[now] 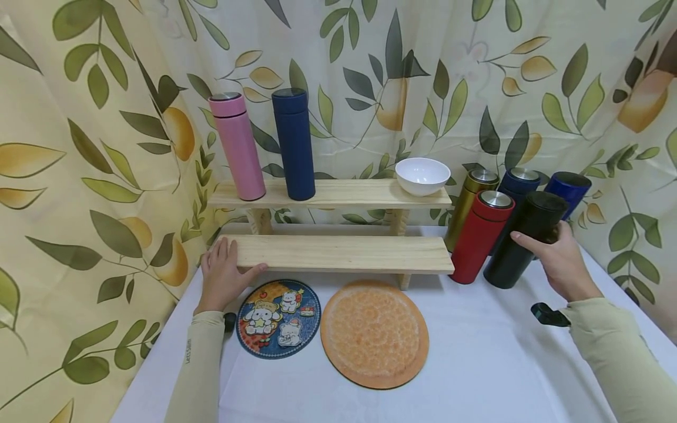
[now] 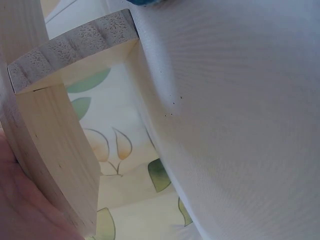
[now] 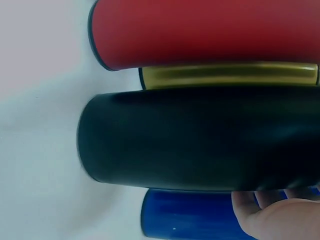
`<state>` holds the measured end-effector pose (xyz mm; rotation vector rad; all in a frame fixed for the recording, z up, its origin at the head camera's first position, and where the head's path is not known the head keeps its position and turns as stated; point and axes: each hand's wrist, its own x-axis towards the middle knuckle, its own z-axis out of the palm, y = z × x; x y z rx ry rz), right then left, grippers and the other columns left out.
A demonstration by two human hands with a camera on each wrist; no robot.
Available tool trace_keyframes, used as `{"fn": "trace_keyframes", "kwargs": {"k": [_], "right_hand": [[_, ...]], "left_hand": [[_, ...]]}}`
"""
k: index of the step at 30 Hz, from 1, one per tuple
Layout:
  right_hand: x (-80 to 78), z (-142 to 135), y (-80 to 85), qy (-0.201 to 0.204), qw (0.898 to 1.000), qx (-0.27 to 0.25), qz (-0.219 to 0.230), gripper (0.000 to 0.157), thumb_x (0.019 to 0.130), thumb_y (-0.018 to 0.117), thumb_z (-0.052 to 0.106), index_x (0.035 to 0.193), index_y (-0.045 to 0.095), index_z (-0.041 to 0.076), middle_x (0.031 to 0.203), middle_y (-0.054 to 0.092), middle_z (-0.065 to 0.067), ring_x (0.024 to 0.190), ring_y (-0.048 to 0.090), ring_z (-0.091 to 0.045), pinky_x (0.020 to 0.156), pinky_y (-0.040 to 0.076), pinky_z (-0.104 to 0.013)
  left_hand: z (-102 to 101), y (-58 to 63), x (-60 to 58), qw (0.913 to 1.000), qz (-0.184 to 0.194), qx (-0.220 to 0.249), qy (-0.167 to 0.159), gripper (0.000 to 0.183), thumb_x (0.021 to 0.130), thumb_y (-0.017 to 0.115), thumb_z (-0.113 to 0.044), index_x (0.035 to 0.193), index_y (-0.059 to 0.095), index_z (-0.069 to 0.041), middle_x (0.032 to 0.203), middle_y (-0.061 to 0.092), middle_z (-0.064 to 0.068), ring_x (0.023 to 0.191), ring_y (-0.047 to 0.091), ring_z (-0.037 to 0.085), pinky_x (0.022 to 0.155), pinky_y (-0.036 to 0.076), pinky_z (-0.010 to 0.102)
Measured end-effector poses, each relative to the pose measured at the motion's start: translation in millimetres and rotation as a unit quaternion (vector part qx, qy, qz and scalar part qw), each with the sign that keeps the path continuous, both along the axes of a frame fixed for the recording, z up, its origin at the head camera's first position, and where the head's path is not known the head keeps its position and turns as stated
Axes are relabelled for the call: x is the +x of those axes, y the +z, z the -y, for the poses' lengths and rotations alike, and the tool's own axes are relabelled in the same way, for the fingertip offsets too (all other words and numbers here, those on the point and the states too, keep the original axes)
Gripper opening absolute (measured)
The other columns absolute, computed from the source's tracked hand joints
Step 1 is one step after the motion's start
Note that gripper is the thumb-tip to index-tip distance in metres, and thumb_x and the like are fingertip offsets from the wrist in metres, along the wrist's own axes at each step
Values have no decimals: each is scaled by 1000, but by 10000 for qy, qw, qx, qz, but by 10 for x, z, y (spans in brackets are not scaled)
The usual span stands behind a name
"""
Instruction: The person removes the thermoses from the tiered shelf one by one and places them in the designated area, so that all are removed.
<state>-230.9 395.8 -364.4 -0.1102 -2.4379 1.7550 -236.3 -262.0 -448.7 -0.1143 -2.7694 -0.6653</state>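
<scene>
My right hand (image 1: 566,267) grips a black thermos bottle (image 1: 523,244), thumb across its front and the other fingers behind it. The bottle stands tilted beside a red thermos (image 1: 481,235). In the right wrist view the black bottle (image 3: 190,140) fills the middle, with fingertips (image 3: 270,197) along its side. At the left end of a two-tier wooden rack, my left hand (image 1: 224,276) rests against the lower shelf (image 1: 338,254), thumb along the front edge. The left wrist view shows the palm (image 2: 25,205) beside the wooden end support (image 2: 60,155).
Gold (image 1: 473,197) and blue (image 1: 570,188) bottles crowd behind the black one, with another blue bottle among them. On the upper shelf (image 1: 354,191) stand a pink bottle (image 1: 238,147), a navy bottle (image 1: 294,147) and a white bowl (image 1: 422,175). Two round mats (image 1: 374,335) lie in front.
</scene>
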Motion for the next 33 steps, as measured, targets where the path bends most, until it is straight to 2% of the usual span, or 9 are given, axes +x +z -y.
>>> {"fn": "trace_keyframes", "kwargs": {"k": [4, 7, 11, 13, 16, 19, 24, 29, 33], "right_hand": [[21, 39, 56, -36, 9996, -171, -242, 90, 110, 62, 25, 172, -3, 19, 177, 4, -18, 158, 14, -34, 127, 3, -59], [43, 83, 116, -130, 9980, -355, -503, 84, 109, 64, 21, 170, 6, 23, 172, 13, -15, 153, 21, -28, 128, 2, -54], [71, 164, 240, -336, 9943, -435, -914, 82, 108, 66, 15, 169, 12, 22, 161, 27, -5, 146, 29, -19, 129, 12, -39], [89, 204, 319, -435, 9921, -328, -1126, 83, 108, 65, 11, 170, 11, 20, 165, 27, -5, 149, 28, -16, 127, 17, -29], [111, 269, 439, -535, 9884, -89, -1419, 82, 108, 63, 8, 171, 11, 17, 174, 19, -7, 159, 17, -14, 123, 17, -19], [134, 335, 542, -612, 9850, 258, -1590, 80, 108, 60, 11, 171, 11, 19, 178, 10, -4, 164, 4, -14, 123, 8, -18], [204, 420, 708, -849, 9769, 492, -1899, 80, 106, 60, 12, 171, 14, 19, 179, 9, 0, 163, 0, -11, 122, 1, -17], [287, 552, 874, -1197, 9632, 764, -2282, 81, 102, 60, 11, 171, 17, 17, 178, 10, 0, 163, -1, -12, 121, 2, -16], [319, 705, 945, -1060, 9579, 739, -2565, 80, 101, 59, 6, 170, 19, 14, 178, 11, -1, 163, 1, -12, 121, 7, -16]], "left_hand": [[32, -8, 3, 10000, 18, -2, 44, 115, 93, 72, -67, 161, 29, 15, 170, 15, 38, 158, 12, 52, 123, 3, 67], [55, -11, 0, 10000, 55, -46, 54, 115, 93, 70, -68, 162, 28, 14, 170, 15, 37, 158, 12, 52, 123, 2, 66], [71, -1, 8, 9999, 93, -53, 54, 115, 94, 70, -68, 162, 27, 14, 170, 15, 38, 158, 12, 52, 123, 2, 66], [70, 8, 11, 9999, 101, -41, 55, 116, 93, 70, -69, 162, 27, 14, 170, 15, 37, 158, 12, 51, 123, 2, 66], [68, 15, 10, 9999, 107, -22, 60, 117, 93, 70, -69, 163, 26, 14, 170, 15, 37, 158, 10, 51, 124, 1, 66], [65, 11, 7, 9999, 98, -41, 85, 116, 93, 71, -67, 162, 26, 14, 170, 15, 37, 159, 11, 51, 124, 1, 66], [54, -16, -20, 9999, 16, -71, 92, 114, 93, 72, -67, 161, 30, 14, 170, 18, 37, 158, 13, 51, 124, 3, 67], [33, -23, -58, 9999, 54, -102, 86, 114, 93, 72, -67, 162, 30, 13, 170, 17, 36, 159, 12, 50, 124, 2, 66], [46, -24, -62, 9998, 78, -143, 136, 114, 93, 73, -67, 163, 29, 12, 171, 17, 35, 160, 11, 49, 125, 2, 65]]}}
